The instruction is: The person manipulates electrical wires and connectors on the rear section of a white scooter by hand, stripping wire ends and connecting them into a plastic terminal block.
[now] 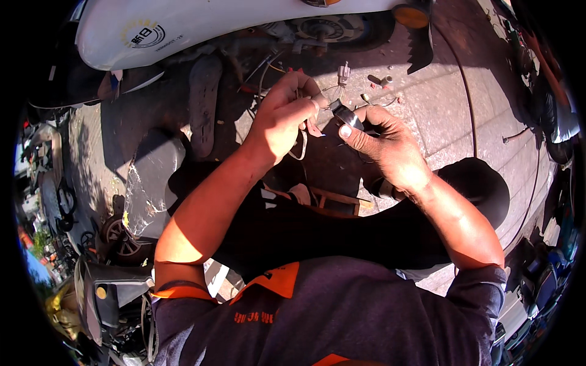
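Observation:
My left hand (284, 116) has its fingers closed on thin wires (302, 137), with a looped cable hanging below it. My right hand (384, 146) grips a roll of black tape (347, 114) between thumb and curled fingers, close beside the left hand's fingertips. Thin strands run between the two hands. Just beyond them a pale plug connector (343, 74) with wires stands out against the pavement. Small scattered parts, among them a short grey cylinder (386, 81), lie to its right.
A white scooter body (232, 24) with a wheel (323, 29) spans the top. A dark elongated piece (204, 104) and a worn grey panel (152, 183) lie leftward. A hose (464, 79) crosses the paving at right. A small wooden stool (336, 201) is below my hands. Scooter parts crowd both edges.

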The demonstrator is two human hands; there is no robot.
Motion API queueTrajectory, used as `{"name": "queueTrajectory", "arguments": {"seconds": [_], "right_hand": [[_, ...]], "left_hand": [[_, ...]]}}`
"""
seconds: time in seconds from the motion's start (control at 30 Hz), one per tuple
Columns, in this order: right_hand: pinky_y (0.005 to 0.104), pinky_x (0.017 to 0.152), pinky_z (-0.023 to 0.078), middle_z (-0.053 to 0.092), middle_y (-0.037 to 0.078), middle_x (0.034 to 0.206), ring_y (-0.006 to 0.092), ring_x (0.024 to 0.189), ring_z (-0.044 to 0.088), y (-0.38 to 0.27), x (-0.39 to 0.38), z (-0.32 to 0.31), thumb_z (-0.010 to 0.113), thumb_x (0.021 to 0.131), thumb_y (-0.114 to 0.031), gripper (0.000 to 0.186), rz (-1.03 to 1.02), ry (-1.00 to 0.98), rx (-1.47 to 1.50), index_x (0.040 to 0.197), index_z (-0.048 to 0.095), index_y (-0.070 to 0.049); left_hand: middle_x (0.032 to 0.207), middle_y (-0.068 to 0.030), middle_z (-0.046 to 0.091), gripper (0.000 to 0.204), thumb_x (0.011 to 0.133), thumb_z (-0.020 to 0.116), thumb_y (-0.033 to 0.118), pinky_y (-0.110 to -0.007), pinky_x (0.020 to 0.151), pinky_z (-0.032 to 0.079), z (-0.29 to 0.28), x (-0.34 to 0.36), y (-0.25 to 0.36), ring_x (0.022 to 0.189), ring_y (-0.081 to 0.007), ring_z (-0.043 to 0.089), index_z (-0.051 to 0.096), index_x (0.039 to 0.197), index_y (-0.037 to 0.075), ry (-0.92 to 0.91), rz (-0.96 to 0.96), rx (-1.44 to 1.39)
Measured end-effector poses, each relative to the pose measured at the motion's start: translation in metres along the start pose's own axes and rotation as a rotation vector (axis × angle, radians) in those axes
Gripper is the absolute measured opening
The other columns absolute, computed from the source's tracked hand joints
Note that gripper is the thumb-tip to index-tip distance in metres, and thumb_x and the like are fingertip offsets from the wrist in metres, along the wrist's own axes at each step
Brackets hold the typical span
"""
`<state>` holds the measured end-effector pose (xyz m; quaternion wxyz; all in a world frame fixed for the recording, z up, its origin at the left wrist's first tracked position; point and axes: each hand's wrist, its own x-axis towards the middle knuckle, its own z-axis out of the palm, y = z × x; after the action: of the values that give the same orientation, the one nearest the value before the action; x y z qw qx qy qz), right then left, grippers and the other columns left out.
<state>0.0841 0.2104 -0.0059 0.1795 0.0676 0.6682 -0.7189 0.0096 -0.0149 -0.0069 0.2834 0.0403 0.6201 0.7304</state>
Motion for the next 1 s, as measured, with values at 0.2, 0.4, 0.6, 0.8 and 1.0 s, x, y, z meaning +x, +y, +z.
{"name": "queueTrajectory", "arguments": {"seconds": [0.2, 0.4, 0.6, 0.8, 1.0], "right_hand": [[0.0311, 0.089, 0.051, 0.067, 0.005, 0.102, 0.0136, 0.096, 0.063, 0.004, 0.009, 0.002, 0.085, 0.098, -0.021, 0.019, -0.049, 0.054, -0.105, 0.105, 0.077, -0.005], [0.0331, 0.09, 0.053, 0.069, 0.007, 0.1, 0.0165, 0.094, 0.065, 0.009, 0.012, 0.012, 0.087, 0.095, -0.017, 0.018, -0.136, 0.129, -0.103, 0.105, 0.078, -0.004], [0.0354, 0.093, 0.052, 0.074, 0.007, 0.095, 0.0198, 0.096, 0.065, 0.006, 0.012, 0.015, 0.089, 0.092, -0.016, 0.015, -0.206, 0.094, -0.1, 0.101, 0.081, -0.007], [0.0377, 0.098, 0.05, 0.074, 0.006, 0.096, 0.023, 0.1, 0.063, 0.012, 0.013, 0.013, 0.09, 0.089, -0.017, 0.016, -0.244, 0.124, -0.129, 0.101, 0.083, -0.01], [0.0375, 0.098, 0.051, 0.071, 0.006, 0.099, 0.0227, 0.103, 0.063, 0.014, 0.014, 0.011, 0.09, 0.088, -0.015, 0.018, -0.268, 0.116, -0.123, 0.102, 0.082, -0.009]], "left_hand": [[0.096, -0.006, 0.064, 0.02, 0.103, 0.061, 0.013, -0.036, 0.08, 0.058, 0.003, -0.005, -0.003, 0.081, -0.0129, 0.06, 0.061, 0.119, 0.001, 0.007, 0.02, 0.025], [0.095, -0.0047, 0.065, 0.016, 0.105, 0.066, 0.008, -0.032, 0.078, 0.055, 0.012, -0.009, -0.003, 0.084, -0.0116, 0.063, 0.062, 0.118, 0.001, 0.017, 0.1, 0.054], [0.099, -0.0079, 0.064, 0.013, 0.1, 0.067, -0.004, -0.031, 0.073, 0.058, 0.014, -0.008, 0.0, 0.078, -0.0149, 0.068, 0.06, 0.111, -0.001, 0.045, 0.088, 0.036], [0.098, -0.0054, 0.066, 0.011, 0.105, 0.066, 0.008, -0.029, 0.079, 0.053, 0.012, -0.007, 0.001, 0.086, -0.0133, 0.066, 0.059, 0.113, 0.002, 0.002, 0.075, 0.088], [0.101, -0.0076, 0.066, 0.014, 0.107, 0.059, 0.005, -0.031, 0.077, 0.057, 0.008, -0.009, 0.003, 0.086, -0.0142, 0.069, 0.059, 0.12, -0.001, -0.016, 0.074, 0.025]]}}
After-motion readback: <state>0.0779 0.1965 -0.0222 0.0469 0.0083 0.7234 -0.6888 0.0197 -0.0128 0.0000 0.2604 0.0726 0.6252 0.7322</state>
